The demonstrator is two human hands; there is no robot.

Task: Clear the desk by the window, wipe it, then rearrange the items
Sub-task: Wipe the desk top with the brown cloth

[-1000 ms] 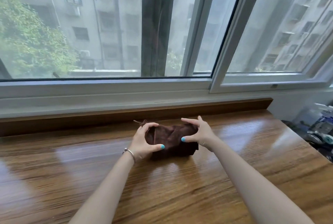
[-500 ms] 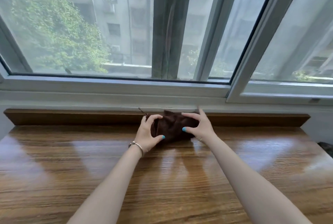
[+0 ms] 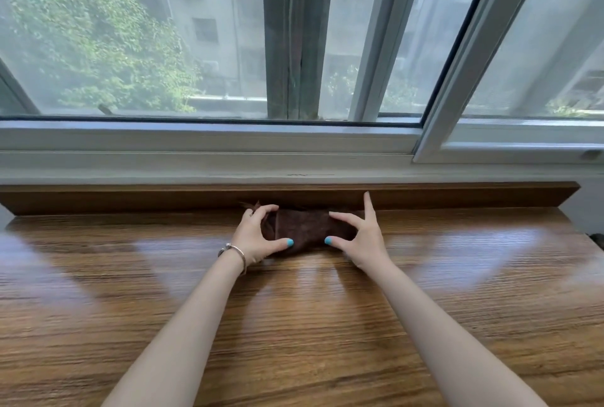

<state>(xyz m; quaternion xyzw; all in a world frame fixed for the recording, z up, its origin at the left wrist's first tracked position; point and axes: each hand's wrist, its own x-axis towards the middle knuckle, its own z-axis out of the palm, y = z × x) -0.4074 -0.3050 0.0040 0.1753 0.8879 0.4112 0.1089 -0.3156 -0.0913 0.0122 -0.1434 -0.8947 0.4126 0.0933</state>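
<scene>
A dark brown cloth, folded into a thick wad, lies on the wooden desk at its far edge, right against the raised wooden lip that runs below the window sill. A frayed corner sticks out at the cloth's left end. Both hands hold it from either side. The left hand curls over the left end, fingers on top and thumb along the near edge. The right hand grips the right end, thumb on the near edge and fingers laid over the top, with one finger raised straight up against the lip. A bracelet sits on the left wrist. The desk's glossy surface shows pale reflections. Beyond the window stand a tree and buildings.
</scene>
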